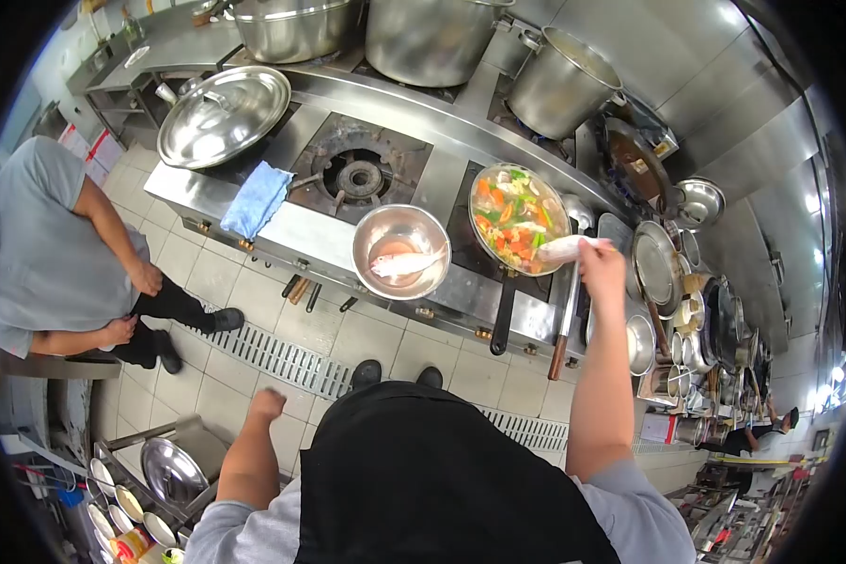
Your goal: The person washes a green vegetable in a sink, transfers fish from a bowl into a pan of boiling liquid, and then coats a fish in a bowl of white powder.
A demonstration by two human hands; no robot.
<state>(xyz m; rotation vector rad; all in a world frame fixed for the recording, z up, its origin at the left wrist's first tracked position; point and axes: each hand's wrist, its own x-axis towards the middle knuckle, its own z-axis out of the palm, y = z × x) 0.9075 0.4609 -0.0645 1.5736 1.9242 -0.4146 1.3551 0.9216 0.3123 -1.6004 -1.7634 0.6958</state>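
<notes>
My right hand (603, 268) is closed on the tail of a pale pinkish fish (562, 248), which it holds over the right side of a frying pan (503, 315). Chopped vegetables (517, 211), orange, green and yellow, fill the pan in liquid. A second fish (406, 263) lies in a steel bowl (361, 252) at the front edge of the stove. My left hand (269, 402) hangs low over the floor, fingers curled into a fist with nothing visible in it. A spatula (567, 324) with a wooden handle rests to the right of the pan.
A bare burner (359, 177) sits behind the bowl, with a blue cloth (258, 199) to its left. A large lid (226, 115) and tall steel pots (428, 42) stand farther back. Another person (56, 244) stands at left. Hanging pans (656, 268) and ladles crowd the right.
</notes>
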